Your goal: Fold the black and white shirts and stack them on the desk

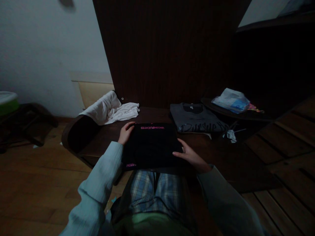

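A black folded garment point(152, 146) with pink lettering, "UNCOMPLICATED" along its far edge, lies in front of me at the near edge of the dark wooden bench. My left hand point(126, 132) grips its far left side, fingers curled over the edge. On the right side, my right hand point(188, 153) holds it with the thumb on top and the fingers at the edge. To the right of it rests a grey folded T-shirt point(194, 118) with dark script lettering. A crumpled white cloth point(108, 109) drapes over the bench's left armrest.
A plastic packet point(231, 100) lies on a small dark ledge at the right, with crumpled tissue point(231, 136) below it. Behind the bench point(98, 146) rises a dark wooden panel point(169, 52). A stool point(29, 118) bearing a green container point(8, 103) stands far left.
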Tool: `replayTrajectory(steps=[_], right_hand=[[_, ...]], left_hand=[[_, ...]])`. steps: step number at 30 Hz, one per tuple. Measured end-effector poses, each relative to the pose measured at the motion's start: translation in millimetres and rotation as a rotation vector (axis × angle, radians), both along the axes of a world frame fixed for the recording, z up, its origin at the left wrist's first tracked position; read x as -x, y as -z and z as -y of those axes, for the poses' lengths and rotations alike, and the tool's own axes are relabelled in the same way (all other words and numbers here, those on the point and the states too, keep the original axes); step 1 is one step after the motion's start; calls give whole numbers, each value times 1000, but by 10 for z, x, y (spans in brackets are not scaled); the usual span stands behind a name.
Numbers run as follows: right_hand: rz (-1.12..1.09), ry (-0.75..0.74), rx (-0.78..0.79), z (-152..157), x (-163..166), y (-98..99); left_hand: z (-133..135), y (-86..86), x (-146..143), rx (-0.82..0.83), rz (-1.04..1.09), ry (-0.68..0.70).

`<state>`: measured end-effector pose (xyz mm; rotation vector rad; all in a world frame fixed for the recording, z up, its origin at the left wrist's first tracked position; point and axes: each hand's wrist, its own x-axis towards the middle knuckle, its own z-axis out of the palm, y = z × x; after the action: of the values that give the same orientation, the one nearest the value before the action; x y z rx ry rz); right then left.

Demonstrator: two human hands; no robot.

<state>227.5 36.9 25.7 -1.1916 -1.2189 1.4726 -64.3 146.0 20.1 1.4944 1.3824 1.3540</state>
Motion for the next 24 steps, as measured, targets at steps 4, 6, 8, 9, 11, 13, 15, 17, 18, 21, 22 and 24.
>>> replayTrajectory(steps=[4, 6, 8, 9, 11, 13, 15, 17, 18, 21, 22, 24], right_hand=[[-64, -54, 16, 16, -6, -69], [-79, -119, 41, 19, -37, -77], [-10, -113, 32, 10, -90, -41], [76, -61, -1, 3, -118, -13], [331, 117, -157, 0, -154, 23], [583, 285, -406, 36, -117, -9], [713, 326, -652, 122, 39, -115], [715, 211, -777, 236, 317, -243], [700, 115, -823, 290, 487, -291], [705, -211, -965, 370, 1011, -307], [731, -283, -989, 362, 1161, -271], [806, -323, -1009, 302, 1392, -169]], left_hand=[[-4, 10, 8, 1, 8, 4], [-3, 16, 8, -2, 13, 0], [-3, 22, 3, -10, 18, 0], [-4, 26, 0, -14, 24, 0], [-14, 36, -5, -22, 39, -5], [-32, 50, -5, -18, 63, -26], [-54, 69, 3, -1, 95, -52], [-76, 91, 15, 23, 135, -61], [-85, 103, 22, 34, 153, -59], [-98, 128, 43, 47, 186, -56], [-96, 132, 50, 47, 191, -56], [-86, 133, 66, 52, 202, -46]])
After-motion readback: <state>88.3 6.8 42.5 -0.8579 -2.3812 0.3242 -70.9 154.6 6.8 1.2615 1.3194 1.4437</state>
